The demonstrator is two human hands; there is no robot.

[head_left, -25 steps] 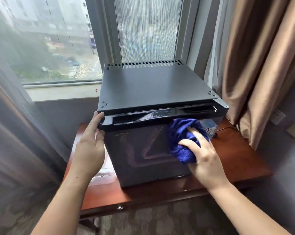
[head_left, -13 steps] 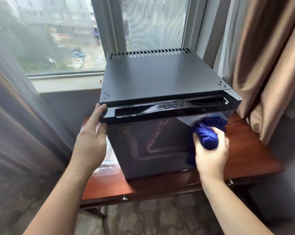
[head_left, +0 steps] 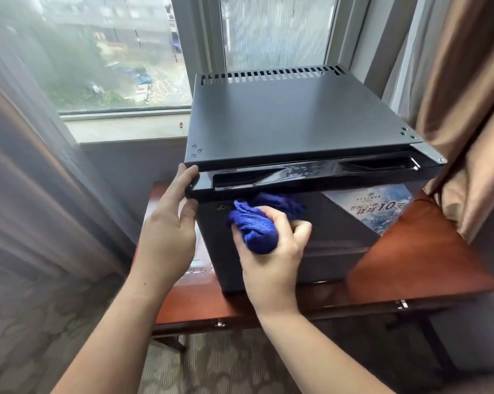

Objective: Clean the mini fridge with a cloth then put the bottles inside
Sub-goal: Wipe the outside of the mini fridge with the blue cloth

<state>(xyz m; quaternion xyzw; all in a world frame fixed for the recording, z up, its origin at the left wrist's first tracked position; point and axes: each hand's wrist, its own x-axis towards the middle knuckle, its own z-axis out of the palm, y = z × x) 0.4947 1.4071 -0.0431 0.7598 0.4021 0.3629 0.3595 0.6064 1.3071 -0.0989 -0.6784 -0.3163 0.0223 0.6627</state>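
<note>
1x black box-shaped metal mini fridge (head_left: 291, 118), 1x bunched blue cloth (head_left: 254, 226), 2 hands. Fridge sits on a reddish-brown wooden table (head_left: 419, 265), front facing near. Right hand (head_left: 271, 260) is curled round the cloth, pressing it on the door's upper left. Left hand (head_left: 166, 237) has straight fingers flat against the fridge's near-left top corner, gripping nothing. Brown curtain (head_left: 467, 95) on the right. Left hand partly hides a clear plastic item (head_left: 201, 270); can't identify it.
</note>
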